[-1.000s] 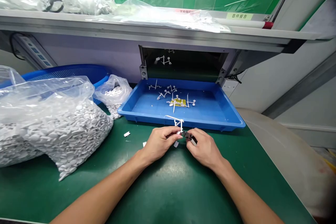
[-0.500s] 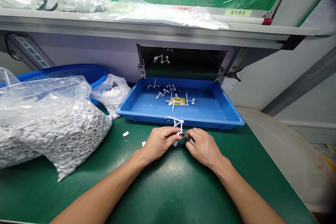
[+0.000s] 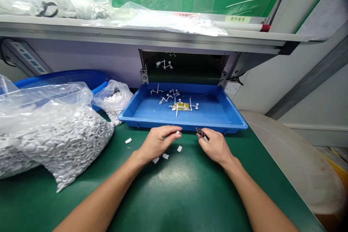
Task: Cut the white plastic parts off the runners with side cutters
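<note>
My left hand [image 3: 157, 140] is closed, with a small white plastic piece [image 3: 178, 132] pinched between thumb and fingertips. In my right hand [image 3: 216, 145] is a pair of cutting nippers [image 3: 202, 134], its dark jaws pointing up and left toward the tray. A gap separates the two hands. Below and between them, several small white clip-like parts lie on the green table, among them one part [image 3: 179, 148] and another [image 3: 165, 156]. A further white part [image 3: 128, 140] rests left of my left hand.
Just beyond my hands a blue tray [image 3: 223, 127] holds several white branched plastic runners [image 3: 176, 106] and a yellow item. More runners [image 3: 164, 64] lie in the opening behind it. Clear bags of white parts [image 3: 73, 137] and a blue basket [image 3: 62, 76] stand left. A shelf [image 3: 152, 34] overhangs.
The white runner seen at my left fingertips is gone from them, and a small piece is there now. My hands have moved apart, and more white parts show on the table.
</note>
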A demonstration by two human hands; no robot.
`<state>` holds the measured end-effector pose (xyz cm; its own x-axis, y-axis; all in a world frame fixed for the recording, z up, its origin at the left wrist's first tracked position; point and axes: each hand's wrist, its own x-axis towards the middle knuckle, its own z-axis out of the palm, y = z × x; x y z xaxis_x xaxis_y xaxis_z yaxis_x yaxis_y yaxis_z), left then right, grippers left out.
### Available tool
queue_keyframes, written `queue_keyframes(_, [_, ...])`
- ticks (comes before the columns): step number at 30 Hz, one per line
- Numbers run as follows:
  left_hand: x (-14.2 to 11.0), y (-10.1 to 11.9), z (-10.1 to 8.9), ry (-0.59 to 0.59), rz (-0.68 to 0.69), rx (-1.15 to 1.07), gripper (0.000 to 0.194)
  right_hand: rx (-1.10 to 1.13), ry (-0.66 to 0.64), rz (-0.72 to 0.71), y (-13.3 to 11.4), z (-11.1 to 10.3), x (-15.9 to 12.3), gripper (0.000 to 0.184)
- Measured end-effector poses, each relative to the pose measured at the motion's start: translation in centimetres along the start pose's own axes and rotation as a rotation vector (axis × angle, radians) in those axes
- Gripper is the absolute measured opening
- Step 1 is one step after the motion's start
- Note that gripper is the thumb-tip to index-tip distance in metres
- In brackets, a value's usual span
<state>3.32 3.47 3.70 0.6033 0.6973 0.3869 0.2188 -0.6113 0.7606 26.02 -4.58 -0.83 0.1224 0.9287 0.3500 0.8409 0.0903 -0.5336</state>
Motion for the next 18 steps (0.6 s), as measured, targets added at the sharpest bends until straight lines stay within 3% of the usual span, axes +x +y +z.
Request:
queue_keyframes(3, [0.2, 1.8, -3.8, 0.230, -0.069, -0.121, 0.028, 0.090, 0.035, -0.042, -0.1, 0.0, -0.1, 0.018])
queue_keyframes(6, [-0.8, 3.0, -7.5, 0.384, -0.133, -0.131, 0.029, 0.160, -0.033, -0.090, -1.9, 0.6, 0.0, 0.030])
queue_keyframes(8, [-2.2, 3.0, -9.0, 0.354, -0.200, -0.042, 0.029, 0.190, -0.128, -0.083, -3.7, 1.3, 0.4, 0.041])
queue_keyframes(11, [-4.8, 1.8, -9.8, 0.224, -0.286, 0.091, 0.030, 0.279, -0.207, 0.004, -6.4, 2.9, 1.4, 0.052])
queue_keyframes(15, [-8.1, 0.1, -10.0, 0.193, -0.302, 0.183, 0.029, 0.358, -0.136, 0.089, -8.6, 5.2, 2.7, 0.031])
queue_keyframes(18, [-9.5, 0.4, -10.8, 0.206, -0.268, 0.217, 0.027, 0.387, -0.096, 0.079, -9.3, 5.5, 3.0, 0.031])
